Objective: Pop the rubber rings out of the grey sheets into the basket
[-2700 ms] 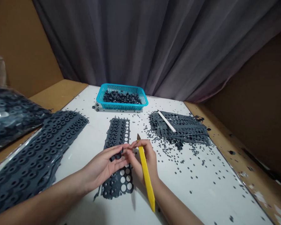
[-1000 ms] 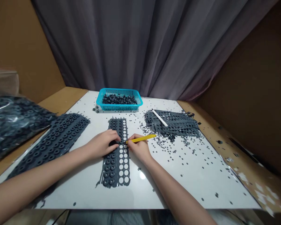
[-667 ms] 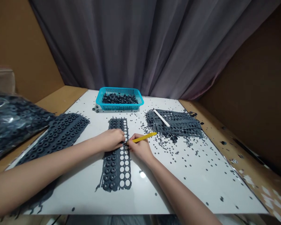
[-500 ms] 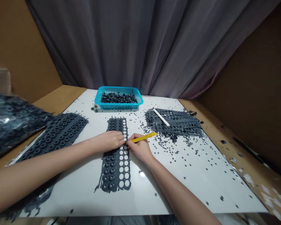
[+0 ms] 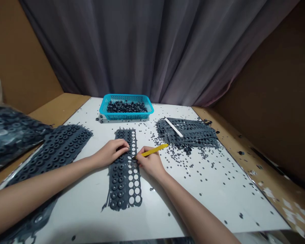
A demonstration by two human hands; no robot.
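Observation:
A dark grey moulded rubber sheet [image 5: 115, 184] lies lengthwise in front of me, with ring-shaped parts on its left and round holes down its right. My left hand [image 5: 112, 151] rests over the sheet's left side, fingers curled and fingertips brought together near the holes; anything between them is too small to make out. Held in my closed right hand [image 5: 150, 163] is a slim yellow pen-shaped tool [image 5: 156, 149]. Its dark tip points left at the column of holes, close to my left fingertips. The right hand lies at the sheet's right edge.
A blue basket [image 5: 127, 117] of small black parts stands at the back. Punched sheets [image 5: 193, 132] with a white pen-shaped tool [image 5: 174, 127] on them lie right, among scattered dark discs. At left are unpunched sheets [image 5: 61, 145] and a clear bag [image 5: 12, 135] of rings.
My left hand has shifted slightly left and its fingers, flatter before, now arch with a gap under them. The yellow tool's tip has moved slightly left. The whole view has shifted a little.

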